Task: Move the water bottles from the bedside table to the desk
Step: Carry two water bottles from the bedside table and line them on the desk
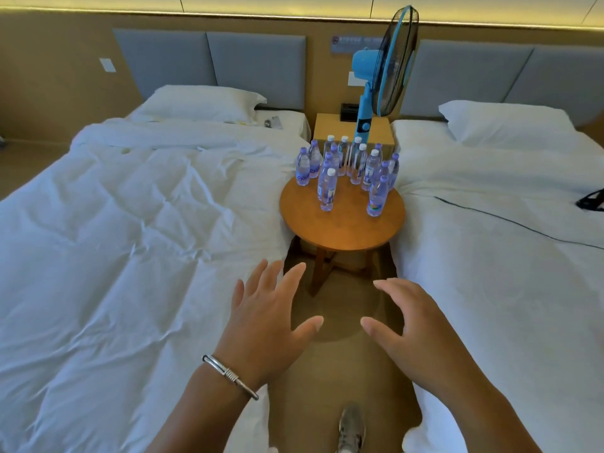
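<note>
Several clear water bottles (346, 168) with white or purple caps stand clustered on the far half of a round wooden table (341, 230) between two beds. The nearest bottles are a white-capped one (328, 191) at front left and a purple-capped one (378, 197) at front right. My left hand (271, 318), with a silver bracelet on the wrist, is held out in front of the table, fingers spread, holding nothing. My right hand (411, 322) is beside it, also spread and holding nothing. Both hands are well short of the table's near edge.
A white-quilted bed (130, 240) lies to the left and another bed (506, 240) to the right, leaving a narrow aisle of tan floor. A blue standing fan (382, 73) and a wooden nightstand (333, 129) stand behind the table. My shoe (351, 426) shows at the bottom.
</note>
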